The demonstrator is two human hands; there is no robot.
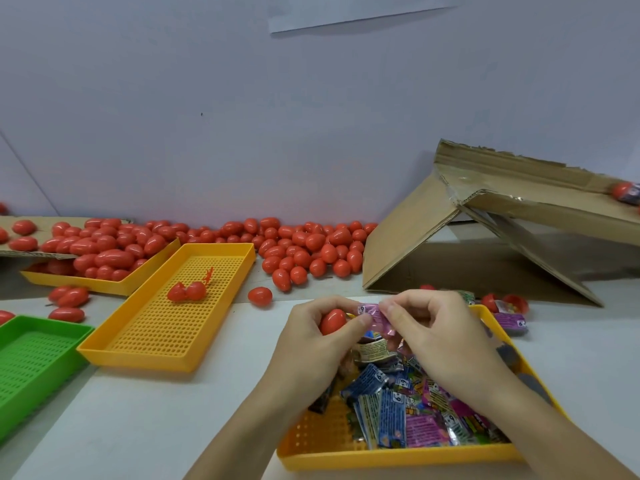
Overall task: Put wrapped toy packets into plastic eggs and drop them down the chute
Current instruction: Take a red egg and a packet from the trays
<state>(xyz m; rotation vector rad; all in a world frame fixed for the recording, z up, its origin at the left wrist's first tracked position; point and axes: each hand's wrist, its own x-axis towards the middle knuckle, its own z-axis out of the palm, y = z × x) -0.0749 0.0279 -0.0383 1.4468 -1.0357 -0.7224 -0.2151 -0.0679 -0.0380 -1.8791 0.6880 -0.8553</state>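
My left hand (313, 336) grips a red plastic egg (332, 321), its thumb also pressing on a purple wrapped packet (375, 318). My right hand (429, 327) pinches the same packet from the right side. Both hands hover over the yellow tray (381, 457) that holds several wrapped toy packets (412, 410) in blue, purple and green. The cardboard chute (540, 206) rises at the right, with a red egg (621, 190) lying on it near the frame's edge.
A heap of red eggs (304, 244) lies along the wall and in a yellow tray (69, 278) at left. Another yellow tray (166, 355) holds an opened egg (187, 292). A green tray (31, 358) sits far left. Opened eggs and a packet (509, 311) lie right of my hands.
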